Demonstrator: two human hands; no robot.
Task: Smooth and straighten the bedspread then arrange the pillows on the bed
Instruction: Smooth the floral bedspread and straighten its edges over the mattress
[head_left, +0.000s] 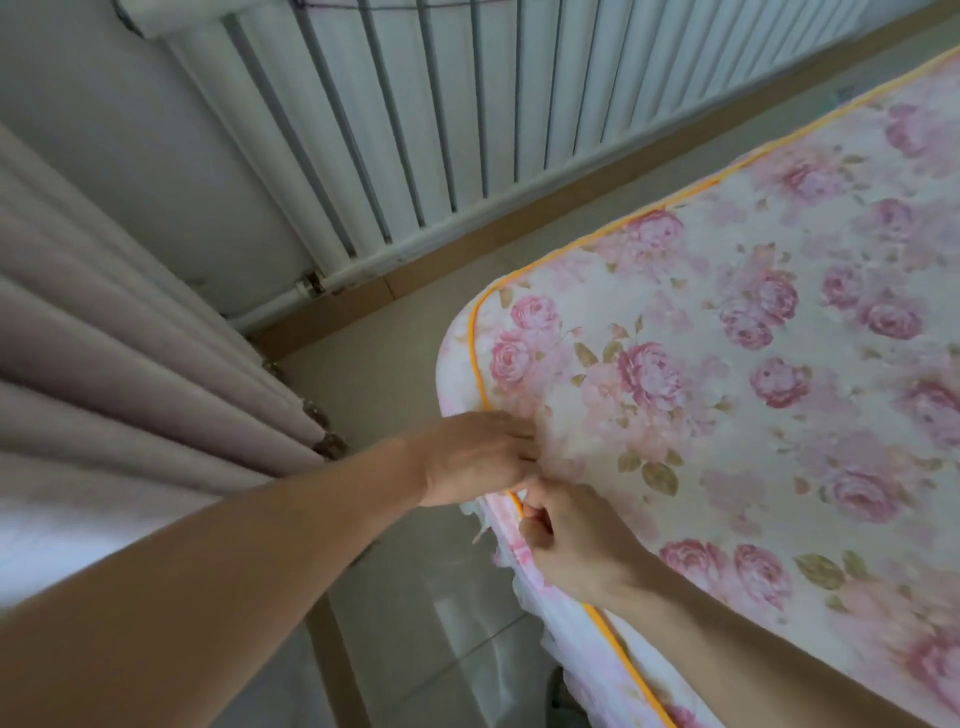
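Bedspread (727, 389) edge near the corner — right hand (576, 535) pinches its orange piping (471, 338), left hand (475, 457) touches just beside — grip unclear.

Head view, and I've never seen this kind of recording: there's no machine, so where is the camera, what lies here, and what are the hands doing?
There is no robot. A person wears one wide-angle camera on the head, and it looks down along their own arms. The left hand lies on the edge of a rose-patterned bedspread near its corner; whether it grips the cloth is unclear. Right beside it, the right hand pinches the bedspread at its orange piping. Beyond the bed are a white radiator, a pleated curtain and a tiled floor. No pillows show.
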